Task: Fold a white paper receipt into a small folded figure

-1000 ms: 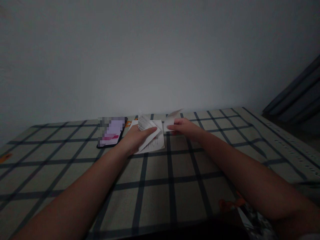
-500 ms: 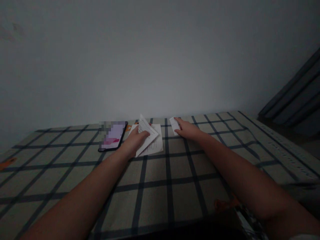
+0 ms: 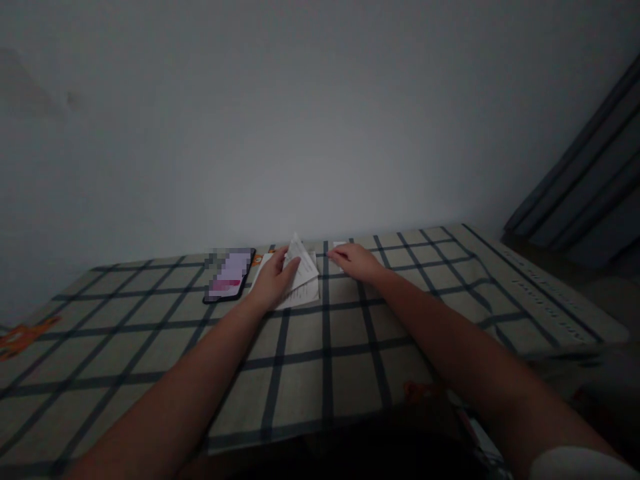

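Note:
My left hand point(image 3: 276, 277) is closed on a folded sheet of printed paper point(image 3: 303, 269), its thumb on top and a pointed corner standing up. Under that sheet a larger white printed paper point(image 3: 306, 294) lies on the checked tablecloth. To the right, my right hand point(image 3: 354, 260) hovers low over a small white slip of paper point(image 3: 339, 244), mostly covered by the hand. Its thumb and fingers are pressed together, their tips past the slip's left edge, with nothing visible between them. A phone point(image 3: 231, 275) with a lit screen lies left of my left hand.
The table has a checked cloth point(image 3: 300, 383) with orange printed figures and lettering near its right edge. A plain grey wall point(image 3: 320, 133) rises behind it. At the right hangs a dark curtain point(image 3: 590, 167).
My right hand has moved left and turned over, its fingers now off the slip's edge, which it gripped before. My left hand keeps the folded paper. The camera view has shifted slightly.

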The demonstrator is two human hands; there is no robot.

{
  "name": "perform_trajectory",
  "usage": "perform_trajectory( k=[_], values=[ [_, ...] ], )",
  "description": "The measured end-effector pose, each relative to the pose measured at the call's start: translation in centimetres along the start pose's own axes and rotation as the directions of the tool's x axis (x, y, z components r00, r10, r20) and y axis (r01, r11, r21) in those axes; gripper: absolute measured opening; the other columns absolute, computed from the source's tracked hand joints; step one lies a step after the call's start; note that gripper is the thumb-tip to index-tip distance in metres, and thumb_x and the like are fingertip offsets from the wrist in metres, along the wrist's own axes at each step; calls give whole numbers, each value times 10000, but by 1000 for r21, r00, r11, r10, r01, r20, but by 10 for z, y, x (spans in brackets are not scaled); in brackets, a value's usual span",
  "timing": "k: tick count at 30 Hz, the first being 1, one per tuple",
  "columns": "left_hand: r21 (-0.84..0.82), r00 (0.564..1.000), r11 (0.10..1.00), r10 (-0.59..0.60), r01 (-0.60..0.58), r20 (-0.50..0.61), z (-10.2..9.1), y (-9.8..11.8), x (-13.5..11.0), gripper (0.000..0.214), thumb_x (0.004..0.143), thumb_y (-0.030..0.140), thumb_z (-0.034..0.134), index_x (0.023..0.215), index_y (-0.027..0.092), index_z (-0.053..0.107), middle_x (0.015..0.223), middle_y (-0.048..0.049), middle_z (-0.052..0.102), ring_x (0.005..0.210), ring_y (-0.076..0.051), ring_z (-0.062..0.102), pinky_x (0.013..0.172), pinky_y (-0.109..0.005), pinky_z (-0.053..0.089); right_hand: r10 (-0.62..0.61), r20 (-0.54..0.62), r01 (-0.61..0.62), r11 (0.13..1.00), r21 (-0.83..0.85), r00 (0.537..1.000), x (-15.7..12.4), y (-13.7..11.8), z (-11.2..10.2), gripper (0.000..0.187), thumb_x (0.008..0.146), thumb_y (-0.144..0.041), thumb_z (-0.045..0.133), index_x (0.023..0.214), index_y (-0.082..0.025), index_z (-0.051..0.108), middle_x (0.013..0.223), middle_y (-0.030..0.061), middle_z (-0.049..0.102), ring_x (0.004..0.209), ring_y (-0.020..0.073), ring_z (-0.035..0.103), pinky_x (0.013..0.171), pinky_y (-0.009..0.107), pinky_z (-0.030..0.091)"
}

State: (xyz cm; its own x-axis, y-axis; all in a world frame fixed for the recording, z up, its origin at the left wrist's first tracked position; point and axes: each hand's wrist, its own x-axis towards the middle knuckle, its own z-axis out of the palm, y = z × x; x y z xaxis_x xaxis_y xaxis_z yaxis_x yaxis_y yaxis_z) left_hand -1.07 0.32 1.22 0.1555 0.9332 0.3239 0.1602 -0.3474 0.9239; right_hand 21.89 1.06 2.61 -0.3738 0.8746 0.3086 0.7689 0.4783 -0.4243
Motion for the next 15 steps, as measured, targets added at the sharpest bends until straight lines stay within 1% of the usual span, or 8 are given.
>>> perform_trajectory(
  k=[1,3,6,9,11,12,13,15],
  values=[
    [-1,1000,1000,13,-13,-19,3,3,1,486,811,426,627,1208,153,570,915,-63,688,711,-172,644,615,-258,509,-43,-8,43,993,110,999,0,-4,3,419,970,-440,388,854,-158,677,851,61,678,809,152,590,700,251,389],
    [12,998,1000,23,-22,-67,8,9,6,463,836,409,590,1225,158,564,869,-51,681,678,-158,626,609,-247,492,-114,-26,115,934,338,993,-1,-12,12,365,962,-407,409,880,-153,657,813,35,648,756,126,567,673,233,386],
    [54,995,997,64,-59,-77,16,9,15,469,840,396,580,1241,153,560,882,-56,670,691,-159,613,638,-258,487,-64,-41,76,859,507,997,-1,-20,25,314,926,-399,460,789,-155,602,661,-13,546,596,102,499,569,227,355],
    [91,987,993,87,-75,-135,21,3,20,589,819,375,618,1355,173,482,941,-65,664,673,-141,593,646,-258,482,-6,-45,32,802,597,999,1,-19,31,283,910,-379,473,751,-165,569,628,-28,517,566,97,499,549,223,364],
    [86,983,994,88,-74,-164,22,0,18,697,798,357,647,1429,205,391,1067,-88,648,655,-118,582,621,-245,478,53,-29,-23,778,628,998,4,-14,30,286,899,-376,487,715,-168,554,598,-33,510,545,95,492,542,222,372],
    [93,982,992,101,-87,-157,22,0,17,713,796,354,654,1439,218,378,1149,-105,627,694,-121,593,630,-245,484,85,-18,-54,768,638,996,6,-11,29,294,895,-382,493,702,-168,549,582,-34,507,532,93,486,533,222,371],
    [109,983,989,119,-105,-141,21,0,14,690,794,357,659,1424,228,408,1222,-118,603,762,-138,609,643,-249,492,117,-5,-86,757,648,993,7,-8,28,305,891,-392,497,690,-168,546,569,-35,504,518,91,478,523,222,368],
    [175,985,974,158,-144,-71,18,2,9,540,799,378,657,1306,219,558,1285,-127,578,932,-192,612,687,-268,506,144,-2,-108,747,656,990,9,-4,27,320,877,-420,518,686,-164,550,563,-34,508,510,90,476,506,222,355]
  ],
)
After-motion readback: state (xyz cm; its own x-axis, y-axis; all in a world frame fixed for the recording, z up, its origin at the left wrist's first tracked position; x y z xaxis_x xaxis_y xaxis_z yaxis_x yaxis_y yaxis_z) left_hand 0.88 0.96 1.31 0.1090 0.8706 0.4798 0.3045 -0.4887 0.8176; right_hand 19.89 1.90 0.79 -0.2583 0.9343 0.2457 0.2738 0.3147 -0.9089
